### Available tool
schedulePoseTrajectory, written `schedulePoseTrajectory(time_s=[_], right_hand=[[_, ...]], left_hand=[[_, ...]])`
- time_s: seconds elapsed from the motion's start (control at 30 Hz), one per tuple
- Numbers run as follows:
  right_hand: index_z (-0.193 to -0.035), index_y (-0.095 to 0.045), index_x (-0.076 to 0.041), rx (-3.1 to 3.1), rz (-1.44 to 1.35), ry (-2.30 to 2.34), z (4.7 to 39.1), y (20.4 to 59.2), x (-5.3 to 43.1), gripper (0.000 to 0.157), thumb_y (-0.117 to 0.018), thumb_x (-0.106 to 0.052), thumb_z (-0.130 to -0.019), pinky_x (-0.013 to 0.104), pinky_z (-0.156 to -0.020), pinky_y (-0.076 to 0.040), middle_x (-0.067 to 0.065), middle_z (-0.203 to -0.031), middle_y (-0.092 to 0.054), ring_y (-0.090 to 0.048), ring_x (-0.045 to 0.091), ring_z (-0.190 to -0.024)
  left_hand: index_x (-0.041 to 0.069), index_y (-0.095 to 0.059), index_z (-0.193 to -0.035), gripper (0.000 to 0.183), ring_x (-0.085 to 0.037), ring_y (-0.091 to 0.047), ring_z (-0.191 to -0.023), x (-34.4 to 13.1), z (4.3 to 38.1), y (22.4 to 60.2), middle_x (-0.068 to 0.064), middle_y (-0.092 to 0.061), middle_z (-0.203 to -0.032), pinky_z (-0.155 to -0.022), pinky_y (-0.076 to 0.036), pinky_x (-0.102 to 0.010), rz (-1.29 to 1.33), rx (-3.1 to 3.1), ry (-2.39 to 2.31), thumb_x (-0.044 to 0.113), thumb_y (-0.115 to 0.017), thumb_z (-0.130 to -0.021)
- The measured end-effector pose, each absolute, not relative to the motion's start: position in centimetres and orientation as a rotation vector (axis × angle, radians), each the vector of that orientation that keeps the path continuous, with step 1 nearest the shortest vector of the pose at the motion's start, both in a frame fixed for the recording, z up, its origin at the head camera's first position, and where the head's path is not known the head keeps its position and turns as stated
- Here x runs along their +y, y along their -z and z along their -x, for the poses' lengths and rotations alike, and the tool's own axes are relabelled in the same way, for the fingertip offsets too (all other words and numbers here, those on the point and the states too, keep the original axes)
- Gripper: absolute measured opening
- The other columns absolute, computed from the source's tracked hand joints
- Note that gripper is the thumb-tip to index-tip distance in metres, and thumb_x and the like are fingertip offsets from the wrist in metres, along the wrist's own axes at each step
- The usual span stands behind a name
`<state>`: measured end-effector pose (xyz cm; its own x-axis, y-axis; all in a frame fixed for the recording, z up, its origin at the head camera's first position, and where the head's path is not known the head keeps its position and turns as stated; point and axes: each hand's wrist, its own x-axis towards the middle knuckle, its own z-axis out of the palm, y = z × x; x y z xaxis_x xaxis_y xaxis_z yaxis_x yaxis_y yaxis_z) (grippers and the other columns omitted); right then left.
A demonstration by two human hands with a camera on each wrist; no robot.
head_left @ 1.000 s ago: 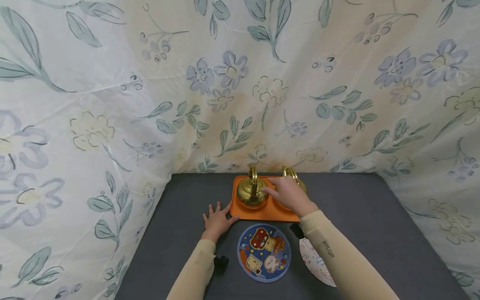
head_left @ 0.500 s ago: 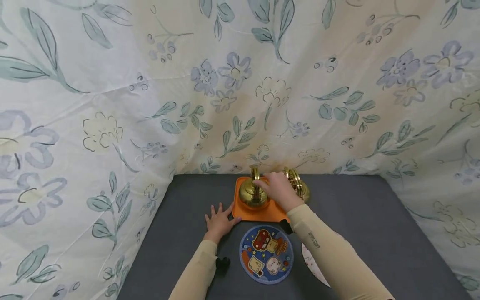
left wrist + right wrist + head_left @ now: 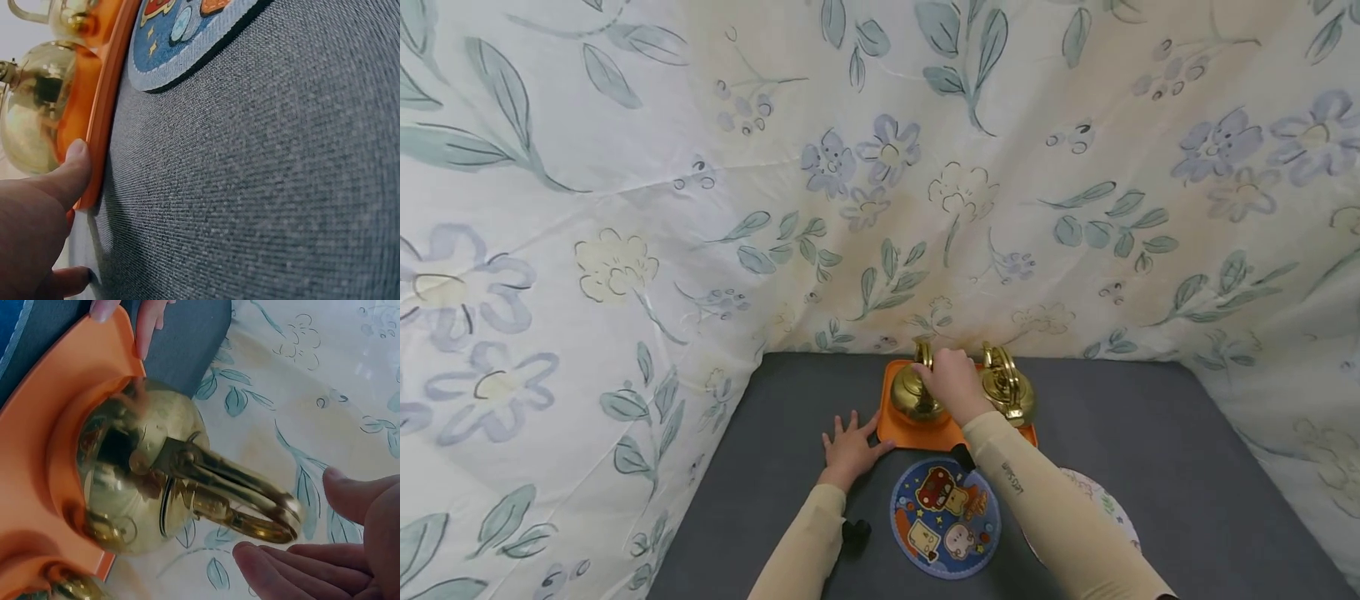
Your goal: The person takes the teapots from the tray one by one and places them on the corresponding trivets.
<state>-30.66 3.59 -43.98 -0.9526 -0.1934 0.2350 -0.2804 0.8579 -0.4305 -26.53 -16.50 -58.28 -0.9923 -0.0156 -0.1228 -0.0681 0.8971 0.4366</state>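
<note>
Two brass kettles sit in an orange tray (image 3: 913,437) at the back of the table. At the left kettle (image 3: 912,398), my right hand (image 3: 953,383) is beside the raised handle. The right wrist view shows its thumb and fingers apart, with a gap between them and the handle (image 3: 250,487). The right kettle (image 3: 1021,398) stands behind that hand, partly hidden. My left hand (image 3: 850,450) lies with spread fingers at the tray's front left corner. In the left wrist view its thumb (image 3: 76,156) rests on the tray's rim.
A round blue cartoon mat (image 3: 946,518) lies in front of the tray. Right of it is a pale patterned round mat (image 3: 1101,500), partly under the right forearm. Floral cloth (image 3: 962,250) hangs close behind the dark grey table.
My right hand has moved left from between the kettles to the left kettle's handle, uncovering more of the right kettle. The left hand stays at the tray corner. The head view has shifted slightly.
</note>
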Motion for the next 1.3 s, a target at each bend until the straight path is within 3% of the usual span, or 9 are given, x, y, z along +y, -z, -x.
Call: schedulePoseTrajectory(time_s=[0.2,0.43,0.53,0.83,1.03,1.2,1.3], right_hand=[[-0.052,-0.052,-0.011,-2.907,-0.272,-0.697,30.9,44.7,3.5,0.054,-0.07,-0.034,-0.096,0.026,-0.039,-0.036,-0.001,-0.042,-0.041,-0.049,0.017,-0.037],[-0.058,-0.059,-0.006,-2.897,-0.266,-0.748,30.9,45.2,3.7,0.041,-0.069,-0.019,-0.096,0.031,-0.046,-0.044,0.009,-0.053,-0.055,-0.056,0.021,-0.046],[-0.059,-0.058,-0.005,-2.892,-0.244,-0.755,30.9,45.2,3.7,0.039,-0.068,-0.014,-0.096,0.03,-0.046,-0.043,0.01,-0.054,-0.054,-0.057,0.021,-0.047],[-0.061,-0.062,-0.003,-2.861,-0.198,-0.744,31.0,45.1,3.8,0.036,-0.071,-0.015,-0.094,0.038,-0.053,-0.055,0.014,-0.059,-0.061,-0.064,0.028,-0.055],[-0.061,-0.06,-0.003,-2.801,-0.228,-0.741,30.8,44.7,4.3,0.035,-0.072,-0.013,-0.092,0.039,-0.051,-0.053,0.015,-0.058,-0.06,-0.063,0.031,-0.054],[-0.072,-0.067,0.001,-2.734,-0.248,-0.785,30.2,43.6,4.7,0.023,-0.072,-0.011,-0.091,0.046,-0.058,-0.055,0.02,-0.069,-0.066,-0.067,0.038,-0.066],[-0.078,-0.07,0.002,-2.71,-0.271,-0.814,29.9,42.7,4.9,0.019,-0.072,-0.011,-0.091,0.044,-0.058,-0.054,0.019,-0.072,-0.068,-0.067,0.037,-0.067]], left_hand=[[0.036,-0.043,-0.154,0.071,-0.052,-0.014,-0.151,-16.0,26.3,58.9,-0.021,-0.03,-0.163,-0.114,-0.013,-0.076,0.073,2.939,-0.689,0.063,-0.062,-0.092],[0.037,-0.042,-0.155,0.072,-0.05,-0.015,-0.152,-15.6,25.9,59.4,-0.018,-0.031,-0.163,-0.115,-0.014,-0.075,0.097,2.944,-0.651,0.065,-0.061,-0.091],[0.038,-0.042,-0.155,0.072,-0.05,-0.015,-0.152,-15.5,25.9,59.4,-0.018,-0.031,-0.163,-0.115,-0.015,-0.075,0.101,2.953,-0.648,0.064,-0.062,-0.091],[0.036,-0.043,-0.154,0.071,-0.051,-0.015,-0.152,-15.2,25.7,59.1,-0.019,-0.031,-0.163,-0.114,-0.014,-0.075,0.106,2.957,-0.669,0.063,-0.062,-0.091],[0.036,-0.042,-0.155,0.071,-0.05,-0.014,-0.152,-15.2,25.8,58.8,-0.019,-0.03,-0.163,-0.114,-0.014,-0.075,0.099,2.959,-0.67,0.062,-0.062,-0.092],[0.037,-0.042,-0.155,0.071,-0.051,-0.015,-0.151,-15.5,26.2,58.6,-0.019,-0.031,-0.163,-0.114,-0.015,-0.076,0.097,2.977,-0.662,0.062,-0.062,-0.092],[0.038,-0.042,-0.155,0.071,-0.052,-0.015,-0.151,-15.7,26.4,58.7,-0.02,-0.031,-0.163,-0.113,-0.015,-0.076,0.096,2.984,-0.662,0.064,-0.061,-0.092]])
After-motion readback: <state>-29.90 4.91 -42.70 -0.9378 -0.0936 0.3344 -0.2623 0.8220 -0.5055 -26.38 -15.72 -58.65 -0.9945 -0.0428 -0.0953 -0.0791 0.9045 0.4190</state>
